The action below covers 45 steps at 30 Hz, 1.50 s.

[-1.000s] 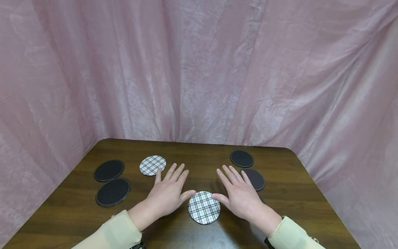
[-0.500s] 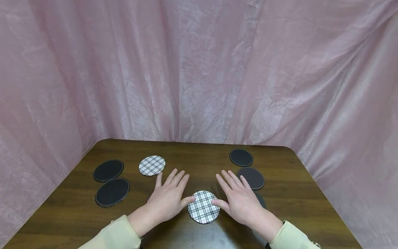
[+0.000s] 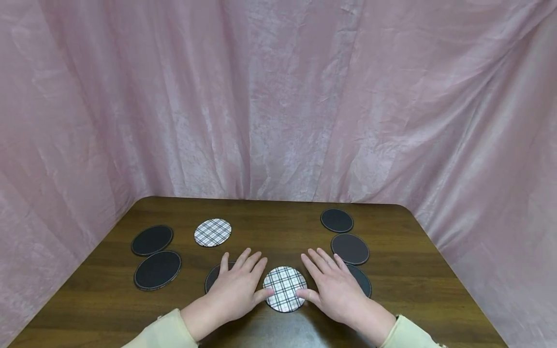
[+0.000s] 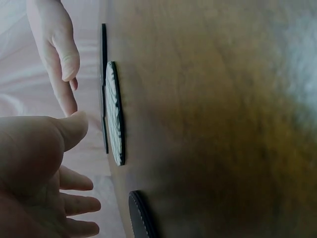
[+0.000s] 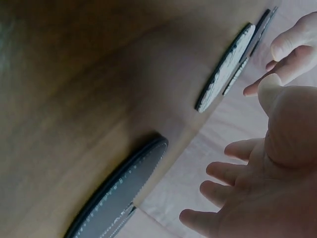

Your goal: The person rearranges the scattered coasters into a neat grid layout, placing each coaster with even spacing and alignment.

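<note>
My left hand (image 3: 235, 295) and right hand (image 3: 335, 292) hover palm down over the table, fingers straight and spread, holding nothing. Between them lies a round coaster (image 3: 285, 289) in white with a dark plaid pattern; both thumbs overlap its edges from above. In the left wrist view a gap separates my hand from this plaid coaster (image 4: 115, 114). The right wrist view likewise shows my palm apart from the dark stitched coaster (image 5: 124, 188) below. Under my left hand a dark coaster (image 3: 212, 279) is partly hidden. My right hand partly covers another dark coaster (image 3: 360, 280).
Two black coasters (image 3: 157, 270) lie at the left, edges close together. A second plaid coaster (image 3: 212, 232) is farther back. Behind my right hand are a dark brown coaster (image 3: 350, 249) and a black one (image 3: 337, 220). Pink curtain (image 3: 278, 96) hangs around the wooden table (image 3: 278, 217).
Both hands have drawn back slightly toward my body, fingers still spread. More of the dark coasters beneath them now shows. The coasters themselves have stayed in place.
</note>
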Tool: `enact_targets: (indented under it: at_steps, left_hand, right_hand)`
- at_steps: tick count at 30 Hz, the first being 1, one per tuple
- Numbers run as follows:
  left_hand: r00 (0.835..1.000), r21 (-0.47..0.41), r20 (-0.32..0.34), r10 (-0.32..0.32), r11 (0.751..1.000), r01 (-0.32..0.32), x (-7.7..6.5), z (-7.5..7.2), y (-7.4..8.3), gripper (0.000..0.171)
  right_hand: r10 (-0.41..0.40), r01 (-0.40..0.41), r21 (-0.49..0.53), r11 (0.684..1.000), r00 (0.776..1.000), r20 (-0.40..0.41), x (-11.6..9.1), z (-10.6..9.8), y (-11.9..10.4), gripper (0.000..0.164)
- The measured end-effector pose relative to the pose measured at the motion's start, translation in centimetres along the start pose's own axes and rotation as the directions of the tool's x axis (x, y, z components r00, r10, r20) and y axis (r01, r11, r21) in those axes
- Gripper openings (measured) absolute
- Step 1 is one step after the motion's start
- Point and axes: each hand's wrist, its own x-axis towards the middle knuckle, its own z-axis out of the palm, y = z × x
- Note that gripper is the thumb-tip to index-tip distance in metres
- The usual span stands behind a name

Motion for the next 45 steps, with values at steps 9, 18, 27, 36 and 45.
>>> enact_targets:
  at_steps: [9, 18, 27, 36, 45]
  left_hand:
    - [1.000, 0.000, 0.014, 0.012, 1.000, -0.012, -0.3, 0.7, 0.1, 0.073]
    - [0.999, 0.011, 0.029, 0.018, 1.000, -0.019, -0.3, 0.9, 0.0, 0.071]
    - [1.000, 0.037, 0.001, 0.025, 0.999, -0.025, -0.2, 1.1, -0.1, 0.066]
    - [0.999, 0.054, -0.021, 0.031, 0.998, -0.030, -0.1, 1.2, -0.1, 0.063]
    - [0.998, 0.054, -0.042, 0.035, 0.998, -0.033, -0.1, 1.1, 0.0, 0.061]
  right_hand:
    - [0.020, -0.021, 0.018, 1.000, 0.996, 0.092, -0.1, -0.2, -0.7, 0.081]
    - [0.029, -0.031, 0.019, 0.999, 0.992, 0.120, -0.3, 0.1, -0.8, 0.080]
    - [0.043, -0.046, 0.019, 0.999, 0.993, 0.111, -0.2, 0.5, -0.7, 0.076]
    - [0.076, -0.081, 0.036, 0.996, 0.989, 0.131, 0.0, 0.4, -1.0, 0.073]
    - [0.070, -0.078, 0.066, 0.995, 0.990, 0.123, 0.1, 0.6, -0.9, 0.065]
